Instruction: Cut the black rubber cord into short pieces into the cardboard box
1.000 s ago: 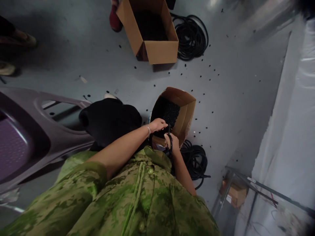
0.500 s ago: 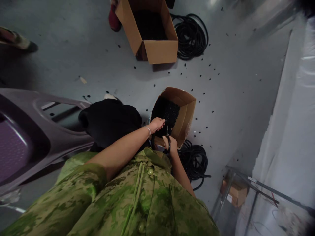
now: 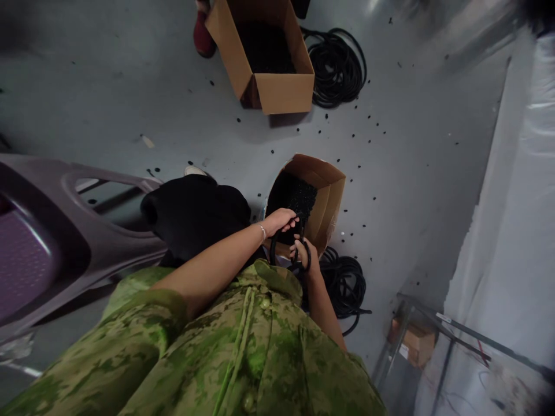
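Note:
My left hand [image 3: 281,221] is closed around a black rubber hose [image 3: 273,249], which loops down below it toward my lap. In my right hand [image 3: 309,254] is a pair of scissors [image 3: 307,249] with black handles, my fingers through the loops. Its blades lie close to the left fingertips; whether they touch the hose I cannot make out. Both hands are over an open cardboard box [image 3: 333,196], which holds a heap of small black pieces [image 3: 299,193]. Beside that box, a coil of black hose [image 3: 347,283] lies on the floor.
A larger cardboard box [image 3: 286,92] with black contents stands ahead, beside another hose coil [image 3: 338,66] and a person's red shoe [image 3: 203,37]. Small black bits dot the grey floor [image 3: 411,173]. A purple-grey plastic chair [image 3: 113,196] is at left, a metal frame [image 3: 459,329] at right.
Both hands have shifted slightly to the right. The scissors have turned, and their handle loops sit further right. The other person's foot at the far left has gone from view.

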`<action>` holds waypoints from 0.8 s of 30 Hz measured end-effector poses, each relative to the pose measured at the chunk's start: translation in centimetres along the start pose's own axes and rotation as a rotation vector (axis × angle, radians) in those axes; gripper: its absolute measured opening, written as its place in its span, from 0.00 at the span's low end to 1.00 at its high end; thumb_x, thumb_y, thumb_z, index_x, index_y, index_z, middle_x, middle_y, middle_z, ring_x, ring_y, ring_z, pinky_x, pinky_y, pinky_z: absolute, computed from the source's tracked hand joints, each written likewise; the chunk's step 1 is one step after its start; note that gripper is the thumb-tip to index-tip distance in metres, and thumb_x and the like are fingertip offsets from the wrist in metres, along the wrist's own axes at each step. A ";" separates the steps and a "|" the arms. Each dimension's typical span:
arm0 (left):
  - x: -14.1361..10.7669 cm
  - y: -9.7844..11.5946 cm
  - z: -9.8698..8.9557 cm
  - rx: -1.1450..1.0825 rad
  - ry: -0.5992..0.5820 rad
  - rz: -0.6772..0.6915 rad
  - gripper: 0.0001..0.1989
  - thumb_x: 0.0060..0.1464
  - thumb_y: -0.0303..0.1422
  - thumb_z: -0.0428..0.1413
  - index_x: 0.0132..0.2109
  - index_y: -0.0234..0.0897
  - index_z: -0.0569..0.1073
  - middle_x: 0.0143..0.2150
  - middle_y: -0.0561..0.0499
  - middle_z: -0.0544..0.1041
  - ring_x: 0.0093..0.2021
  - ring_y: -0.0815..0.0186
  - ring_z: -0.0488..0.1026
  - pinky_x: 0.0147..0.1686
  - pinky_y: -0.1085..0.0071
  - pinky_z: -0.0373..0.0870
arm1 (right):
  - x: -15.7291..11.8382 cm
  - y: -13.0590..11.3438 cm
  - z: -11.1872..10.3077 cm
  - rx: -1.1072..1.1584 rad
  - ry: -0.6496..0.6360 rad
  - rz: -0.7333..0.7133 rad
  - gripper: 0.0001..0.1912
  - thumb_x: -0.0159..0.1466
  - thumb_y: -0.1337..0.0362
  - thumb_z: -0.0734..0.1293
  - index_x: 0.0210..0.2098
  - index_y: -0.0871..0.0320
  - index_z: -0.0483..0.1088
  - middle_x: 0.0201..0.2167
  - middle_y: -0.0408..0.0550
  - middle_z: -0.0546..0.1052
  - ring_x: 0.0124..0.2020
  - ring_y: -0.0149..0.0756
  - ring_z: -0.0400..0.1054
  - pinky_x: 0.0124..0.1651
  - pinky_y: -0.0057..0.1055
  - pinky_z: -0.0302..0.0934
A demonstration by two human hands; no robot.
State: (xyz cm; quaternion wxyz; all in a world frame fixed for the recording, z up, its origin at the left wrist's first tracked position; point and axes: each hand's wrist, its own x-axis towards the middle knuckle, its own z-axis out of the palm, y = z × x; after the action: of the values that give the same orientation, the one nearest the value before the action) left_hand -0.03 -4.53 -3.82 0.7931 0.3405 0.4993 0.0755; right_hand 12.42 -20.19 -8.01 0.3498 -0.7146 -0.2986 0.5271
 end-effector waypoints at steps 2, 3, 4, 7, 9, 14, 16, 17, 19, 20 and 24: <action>0.0 -0.1 0.1 -0.006 -0.032 0.018 0.13 0.64 0.25 0.46 0.32 0.31 0.70 0.20 0.56 0.67 0.14 0.76 0.55 0.17 0.75 0.52 | 0.2 -0.6 -0.7 -0.074 -0.018 -0.071 0.30 0.60 0.45 0.68 0.54 0.58 0.74 0.30 0.46 0.79 0.26 0.34 0.73 0.29 0.28 0.66; 0.0 -0.2 0.1 -0.010 -0.051 0.025 0.13 0.64 0.25 0.46 0.32 0.31 0.70 0.20 0.55 0.67 0.14 0.76 0.56 0.17 0.75 0.53 | 0.3 -1.0 -1.1 -0.121 -0.028 -0.097 0.29 0.61 0.46 0.68 0.55 0.57 0.74 0.31 0.46 0.79 0.27 0.34 0.74 0.31 0.30 0.68; 0.0 -0.3 0.1 -0.013 -0.071 0.030 0.14 0.65 0.26 0.46 0.32 0.31 0.70 0.21 0.55 0.68 0.14 0.76 0.56 0.17 0.76 0.53 | 0.4 -1.3 -1.3 -0.166 -0.038 -0.115 0.28 0.61 0.47 0.68 0.55 0.56 0.74 0.32 0.46 0.79 0.28 0.35 0.74 0.34 0.31 0.69; 0.0 -0.6 0.1 -0.016 -0.126 0.048 0.14 0.66 0.27 0.46 0.31 0.31 0.70 0.21 0.54 0.69 0.15 0.76 0.57 0.18 0.76 0.55 | 0.8 -2.0 -1.8 -0.249 -0.067 -0.142 0.28 0.62 0.48 0.67 0.56 0.56 0.74 0.34 0.46 0.79 0.30 0.35 0.74 0.38 0.33 0.70; 0.0 -0.8 0.0 -0.013 -0.158 0.061 0.14 0.65 0.28 0.48 0.31 0.31 0.70 0.22 0.54 0.70 0.15 0.77 0.58 0.18 0.77 0.56 | 1.1 -2.3 -1.9 -0.252 -0.082 -0.159 0.28 0.62 0.47 0.67 0.57 0.56 0.74 0.35 0.47 0.79 0.30 0.36 0.73 0.38 0.33 0.70; 0.0 -1.1 -0.1 0.045 -0.189 0.059 0.14 0.65 0.31 0.50 0.30 0.33 0.69 0.20 0.57 0.65 0.16 0.76 0.58 0.17 0.78 0.55 | 1.6 -2.7 -2.2 -0.240 -0.116 -0.180 0.31 0.63 0.45 0.66 0.59 0.56 0.73 0.36 0.48 0.79 0.31 0.36 0.74 0.40 0.35 0.70; 0.0 -1.1 -0.1 0.082 -0.188 0.060 0.14 0.64 0.32 0.51 0.29 0.34 0.68 0.19 0.58 0.63 0.16 0.76 0.57 0.17 0.79 0.56 | 1.6 -2.7 -2.3 -0.237 -0.129 -0.180 0.31 0.63 0.45 0.66 0.59 0.56 0.72 0.36 0.48 0.79 0.31 0.35 0.74 0.41 0.34 0.70; 0.0 -1.1 -0.1 0.099 -0.188 0.062 0.13 0.64 0.32 0.51 0.29 0.34 0.68 0.20 0.58 0.63 0.17 0.76 0.57 0.18 0.79 0.57 | 1.6 -2.7 -2.4 -0.230 -0.133 -0.177 0.31 0.63 0.45 0.66 0.59 0.56 0.72 0.36 0.48 0.79 0.31 0.35 0.74 0.41 0.34 0.70; 0.0 -1.1 -0.1 0.137 -0.182 0.062 0.13 0.63 0.33 0.53 0.28 0.35 0.67 0.20 0.58 0.62 0.17 0.76 0.57 0.18 0.79 0.58 | 1.6 -2.7 -2.5 -0.211 -0.132 -0.162 0.31 0.63 0.45 0.67 0.59 0.57 0.73 0.36 0.48 0.79 0.31 0.34 0.73 0.40 0.33 0.70; 0.0 -1.1 0.0 0.158 -0.175 0.062 0.14 0.62 0.32 0.53 0.28 0.35 0.66 0.20 0.58 0.62 0.17 0.76 0.56 0.18 0.79 0.58 | 1.6 -2.6 -2.5 -0.203 -0.130 -0.150 0.31 0.63 0.46 0.67 0.59 0.57 0.73 0.35 0.48 0.79 0.30 0.34 0.73 0.39 0.33 0.70; 0.1 -1.1 0.2 0.221 -0.163 0.070 0.14 0.63 0.29 0.50 0.27 0.35 0.65 0.19 0.58 0.61 0.16 0.76 0.55 0.17 0.78 0.54 | 1.7 -2.4 -2.4 -0.190 -0.116 -0.107 0.31 0.62 0.46 0.67 0.60 0.56 0.72 0.34 0.46 0.78 0.30 0.34 0.72 0.35 0.31 0.69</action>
State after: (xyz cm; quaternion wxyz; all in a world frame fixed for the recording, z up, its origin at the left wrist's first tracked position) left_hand -0.10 -5.39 -4.51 0.7854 0.4482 0.4264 0.0197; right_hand 15.02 -17.87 -6.54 0.2903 -0.6957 -0.4046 0.5177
